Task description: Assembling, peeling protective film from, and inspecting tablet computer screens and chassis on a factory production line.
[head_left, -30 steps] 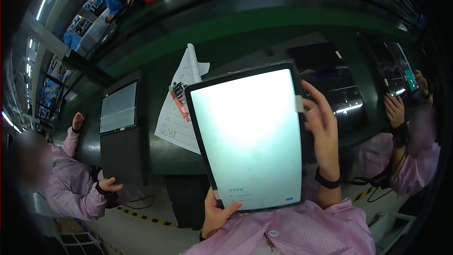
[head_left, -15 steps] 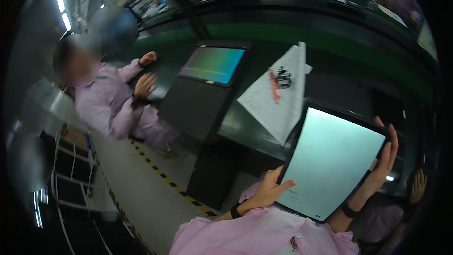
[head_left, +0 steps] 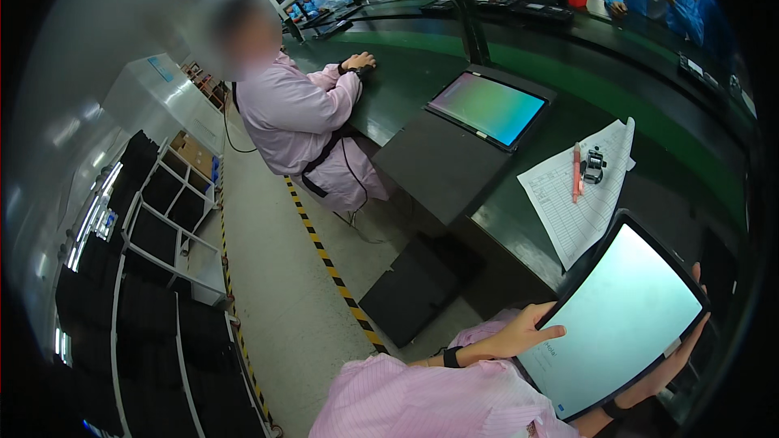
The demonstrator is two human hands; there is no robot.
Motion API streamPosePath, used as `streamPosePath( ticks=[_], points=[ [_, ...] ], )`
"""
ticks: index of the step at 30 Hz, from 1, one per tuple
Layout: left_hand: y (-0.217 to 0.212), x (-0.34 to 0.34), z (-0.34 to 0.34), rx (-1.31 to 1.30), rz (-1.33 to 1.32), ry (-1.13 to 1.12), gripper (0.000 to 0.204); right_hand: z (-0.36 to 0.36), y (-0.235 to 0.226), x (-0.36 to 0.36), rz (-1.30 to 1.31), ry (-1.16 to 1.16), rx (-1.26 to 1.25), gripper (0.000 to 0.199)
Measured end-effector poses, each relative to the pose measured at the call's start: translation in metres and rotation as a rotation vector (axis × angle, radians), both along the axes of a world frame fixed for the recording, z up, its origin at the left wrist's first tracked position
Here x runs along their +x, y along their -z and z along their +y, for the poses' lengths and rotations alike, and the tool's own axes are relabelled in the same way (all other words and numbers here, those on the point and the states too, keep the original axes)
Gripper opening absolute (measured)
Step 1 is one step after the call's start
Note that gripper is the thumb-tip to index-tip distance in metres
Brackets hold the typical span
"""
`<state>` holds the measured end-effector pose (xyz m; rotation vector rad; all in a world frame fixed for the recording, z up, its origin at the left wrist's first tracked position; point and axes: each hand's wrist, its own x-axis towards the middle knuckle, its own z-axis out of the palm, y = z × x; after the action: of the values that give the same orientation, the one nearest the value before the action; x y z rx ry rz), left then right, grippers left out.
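Note:
I hold a large tablet [head_left: 621,308] with a black frame and a lit, pale green-white screen, tilted over my lap. My left hand [head_left: 526,332] grips its left edge, the thumb lying over the front and the fingers behind. My right hand [head_left: 680,355] wraps round the opposite edge, with fingertips showing beside the upper right corner and the palm partly hidden behind the tablet. Just beyond the tablet lies a printed paper sheet [head_left: 560,199], its corner curled. On the sheet rest a reddish pen [head_left: 577,174] and a small black-and-silver item [head_left: 595,165] whose kind I cannot make out.
A second tablet [head_left: 489,108] with a green-to-blue screen lies on the dark green bench [head_left: 398,118], beside a dark grey board [head_left: 442,164]. To the left sits a co-worker [head_left: 296,109] in pink. Shelving [head_left: 174,231] and yellow-black floor tape [head_left: 329,264] are further left.
My view has swung left, so the bench and tablets appear further right. The co-worker's raised hands have come down together on the bench. Both my hands keep their hold on the tablet.

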<state>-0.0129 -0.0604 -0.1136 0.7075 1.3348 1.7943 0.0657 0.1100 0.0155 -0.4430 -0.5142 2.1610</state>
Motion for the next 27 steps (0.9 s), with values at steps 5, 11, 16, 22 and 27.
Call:
streamPosePath(
  ticks=[5, 11, 16, 22, 27],
  points=[
    [-0.002, 0.001, 0.0, 0.022, 0.039, 0.017, 0.047, 0.015, 0.017, 0.014, 0.368, -0.321, 0.22, 0.04],
    [-0.003, -0.001, -0.003, 0.037, 0.081, -0.011, 0.047, -0.006, 0.003, 0.019, 0.151, 0.084, -0.179, 0.045],
    [-0.007, -0.003, -0.001, 0.032, 0.031, 0.02, 0.041, 0.003, 0.013, 0.023, 0.132, 0.0, -0.048, 0.05],
    [-0.007, -0.002, 0.007, 0.011, -0.008, 0.039, 0.041, 0.024, 0.043, 0.02, 0.387, -0.191, 0.34, 0.05],
    [-0.002, -0.003, 0.004, 0.023, -0.054, 0.037, 0.04, 0.012, 0.045, 0.01, 0.432, -0.122, 0.278, 0.048]
  ],
)
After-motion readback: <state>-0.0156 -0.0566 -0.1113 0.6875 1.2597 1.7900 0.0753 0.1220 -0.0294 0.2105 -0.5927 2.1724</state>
